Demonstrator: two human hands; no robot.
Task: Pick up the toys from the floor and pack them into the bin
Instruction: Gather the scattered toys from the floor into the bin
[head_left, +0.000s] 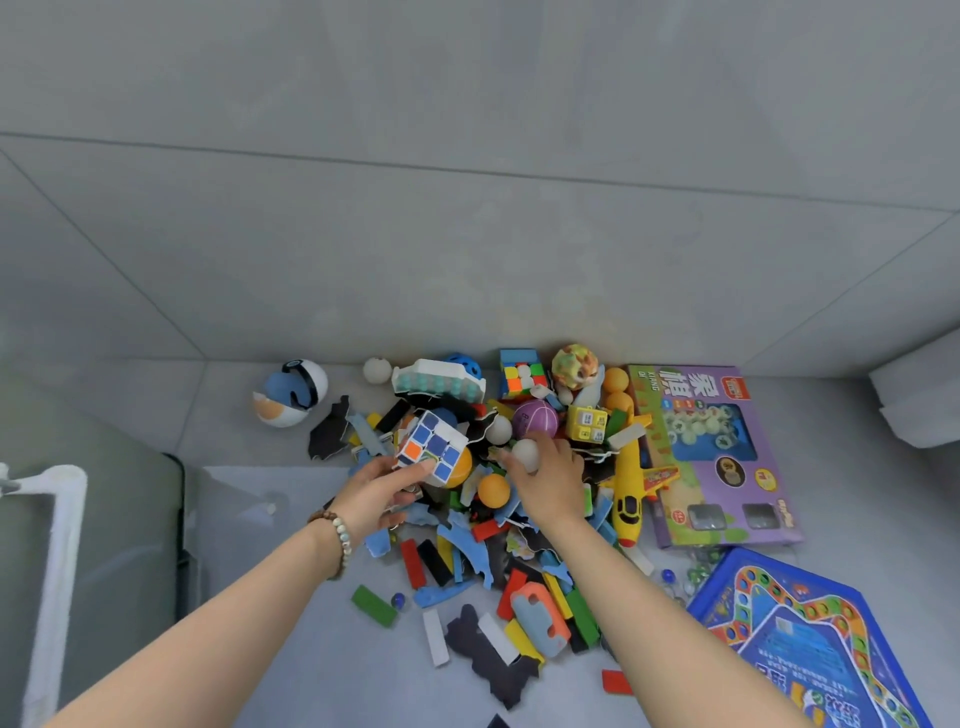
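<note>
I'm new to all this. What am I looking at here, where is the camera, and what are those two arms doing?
No machine here: these are a person's bare arms, filmed by one wide-angle camera worn on the head, looking down. On the grey tiled floor lies a heap of toys: blocks, puzzle pieces, balls, a yellow toy plane, a purple game box and a blue game board. The left hand holds a puzzle cube; the right hand grips a white ball at the heap.

Just behind my left hand (375, 498), a beaded bracelet (336, 540) circles my wrist, mixing small brown wooden-looking beads with rounder pale, speckled ones. Behind it my forearm (208, 626) is bare.
</note>
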